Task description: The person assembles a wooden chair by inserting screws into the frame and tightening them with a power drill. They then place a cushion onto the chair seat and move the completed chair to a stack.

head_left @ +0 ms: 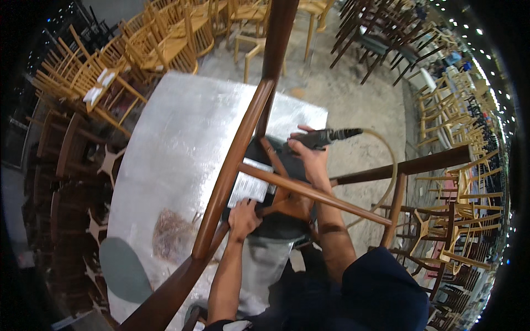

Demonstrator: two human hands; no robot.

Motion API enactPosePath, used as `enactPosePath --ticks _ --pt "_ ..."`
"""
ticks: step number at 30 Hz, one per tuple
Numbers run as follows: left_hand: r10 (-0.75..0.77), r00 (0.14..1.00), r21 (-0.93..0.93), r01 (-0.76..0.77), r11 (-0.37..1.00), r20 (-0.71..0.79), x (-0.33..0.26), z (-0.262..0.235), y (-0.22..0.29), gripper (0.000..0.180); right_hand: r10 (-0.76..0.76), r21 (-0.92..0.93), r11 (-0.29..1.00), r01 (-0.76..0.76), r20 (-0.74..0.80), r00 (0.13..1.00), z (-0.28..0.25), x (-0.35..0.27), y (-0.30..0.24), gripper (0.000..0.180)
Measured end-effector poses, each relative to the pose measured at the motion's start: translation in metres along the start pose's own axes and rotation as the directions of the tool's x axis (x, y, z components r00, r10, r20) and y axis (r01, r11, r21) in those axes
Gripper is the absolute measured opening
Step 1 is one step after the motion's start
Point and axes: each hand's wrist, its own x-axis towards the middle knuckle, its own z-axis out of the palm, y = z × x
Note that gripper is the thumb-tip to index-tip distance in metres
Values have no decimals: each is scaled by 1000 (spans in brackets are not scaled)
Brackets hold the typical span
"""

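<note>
Head view. Your right hand (pixel 309 157) is closed around the grip of a dark pneumatic tool (pixel 326 137), whose long axis runs roughly sideways, pointing away to your right. A tan air hose (pixel 389 165) leaves the tool's far end and loops down past your right forearm.

Your left hand (pixel 243 216) lies nearer your body, fingers spread and pressed flat on the dark underside of the seat (pixel 276 226) of an upturned brown wooden chair (pixel 237 149). The chair lies directly between and ahead of your hands. Its longest rail runs diagonally from below your left hand up and away. A cross rail (pixel 309 193) passes under your right wrist, just beyond your left fingertips. The right hand is the nearer one to the joint where the rails meet the seat.

A white rectangular label (pixel 248 187) sits on the seat, touching the tips of your left fingers; print too small to tell.

The chair rests on a silver foil-covered table (pixel 171 138), left of both hands. A grey-green oval pad (pixel 124 270) and a brown scuffed patch (pixel 171 234) lie left of your left forearm.

Stacked pale wooden chairs (pixel 160 44) stand well beyond the hands.
</note>
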Motion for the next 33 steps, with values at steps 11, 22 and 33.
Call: enactPosePath --ticks 11,22,33 --pt "-71 992 7 71 997 108 14 0 8 58 -59 24 998 64 -157 986 2 14 54 48" --pt "-90 989 22 88 996 116 16 6 0 56 -186 -374 896 240 173 967 21 41 46 45" --pt "-84 989 -93 96 991 119 16 -4 3 55 -17 -122 993 8 -79 997 21 51 49 40"
